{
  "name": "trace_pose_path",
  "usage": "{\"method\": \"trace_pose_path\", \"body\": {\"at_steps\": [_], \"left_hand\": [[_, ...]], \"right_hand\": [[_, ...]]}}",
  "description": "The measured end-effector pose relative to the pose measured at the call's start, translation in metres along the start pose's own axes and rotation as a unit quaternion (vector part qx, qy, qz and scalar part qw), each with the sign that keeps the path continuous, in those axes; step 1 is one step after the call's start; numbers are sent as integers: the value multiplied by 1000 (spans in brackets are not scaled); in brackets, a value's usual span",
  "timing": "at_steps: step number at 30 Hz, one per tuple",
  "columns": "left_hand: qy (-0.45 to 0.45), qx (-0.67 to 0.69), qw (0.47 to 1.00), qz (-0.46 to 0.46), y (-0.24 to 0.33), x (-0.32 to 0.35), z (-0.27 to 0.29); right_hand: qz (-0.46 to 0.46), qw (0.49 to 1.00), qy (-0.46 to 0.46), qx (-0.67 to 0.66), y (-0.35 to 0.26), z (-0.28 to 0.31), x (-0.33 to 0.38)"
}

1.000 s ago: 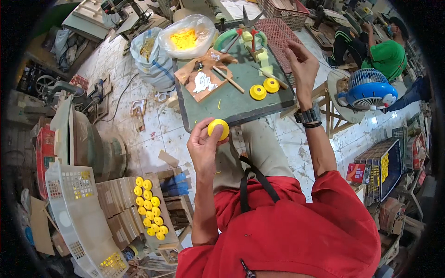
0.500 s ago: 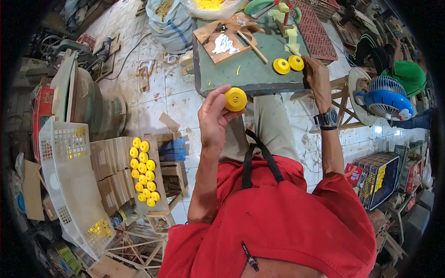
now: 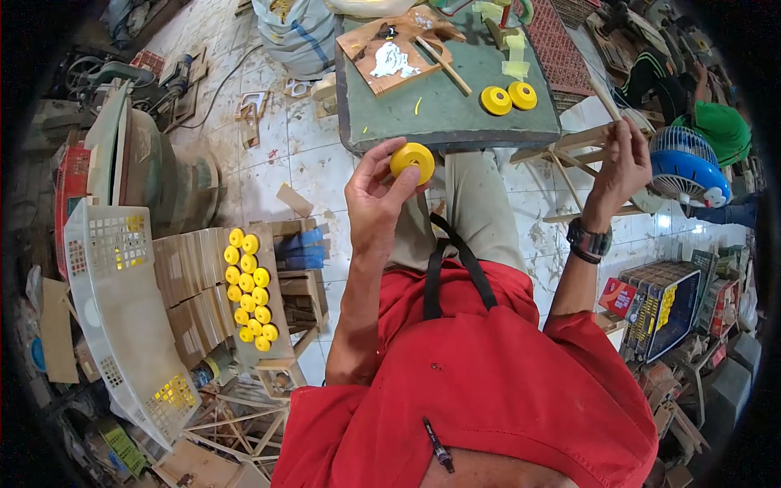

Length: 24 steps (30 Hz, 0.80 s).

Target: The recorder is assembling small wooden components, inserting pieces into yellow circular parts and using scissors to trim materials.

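Left hand [image 3: 376, 191] is raised in front of the person, fingers and thumb closed around a yellow wheel [image 3: 412, 160], a round disc with a raised hub, held at its rim just near the near edge of the green table [image 3: 443, 110]. Right hand [image 3: 622, 159] is up at the right, fingers pinched shut on a thin wooden stick [image 3: 604, 96] that points up and to the far left; a dark wristwatch [image 3: 587, 241] sits on that wrist. The two hands are well apart.

On the table, far right, two more yellow wheels [image 3: 508, 98] lie flat, touching side by side. Far left on the table is a wooden board [image 3: 394, 50] with a white blob on it, and a wooden dowel [image 3: 445, 67] lies slanted just beside it.

On the floor to the left, a batch of yellow wheels [image 3: 248, 289] sits in two rows on a wooden plank, next to stacked wood pieces [image 3: 191, 281]. Further left a white perforated plastic basket [image 3: 118, 309] lies tilted. A white sack [image 3: 293, 32] stands at the far left of the table. A blue fan [image 3: 683, 167] is at the right, just beyond the right hand, and another person in a green shirt [image 3: 720, 126] sits at the far right. The person wears a red shirt [image 3: 488, 390] with a pen clipped at the chest.
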State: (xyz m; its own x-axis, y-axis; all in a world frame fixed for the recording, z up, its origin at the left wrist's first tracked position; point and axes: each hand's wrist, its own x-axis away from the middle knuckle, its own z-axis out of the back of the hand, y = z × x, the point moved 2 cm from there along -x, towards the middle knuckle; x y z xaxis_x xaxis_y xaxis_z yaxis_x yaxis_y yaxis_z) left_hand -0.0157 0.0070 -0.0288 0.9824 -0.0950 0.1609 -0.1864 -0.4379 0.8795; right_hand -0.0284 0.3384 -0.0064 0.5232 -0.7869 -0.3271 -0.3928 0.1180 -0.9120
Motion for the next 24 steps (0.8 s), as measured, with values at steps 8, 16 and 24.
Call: {"method": "trace_pose_path", "body": {"at_steps": [8,16,24], "left_hand": [[-20,-4,1000,-2,-1,3,-10],[-32,10,999,-38,-5,5,-16],[-1,0,995,-96,6,10,-22]], "right_hand": [[-104,974,-77,-183,-54,-26,42],[13,936,-322,-140,-76,-57,127],[137,919,-358,-92,-83,-59,146]]}}
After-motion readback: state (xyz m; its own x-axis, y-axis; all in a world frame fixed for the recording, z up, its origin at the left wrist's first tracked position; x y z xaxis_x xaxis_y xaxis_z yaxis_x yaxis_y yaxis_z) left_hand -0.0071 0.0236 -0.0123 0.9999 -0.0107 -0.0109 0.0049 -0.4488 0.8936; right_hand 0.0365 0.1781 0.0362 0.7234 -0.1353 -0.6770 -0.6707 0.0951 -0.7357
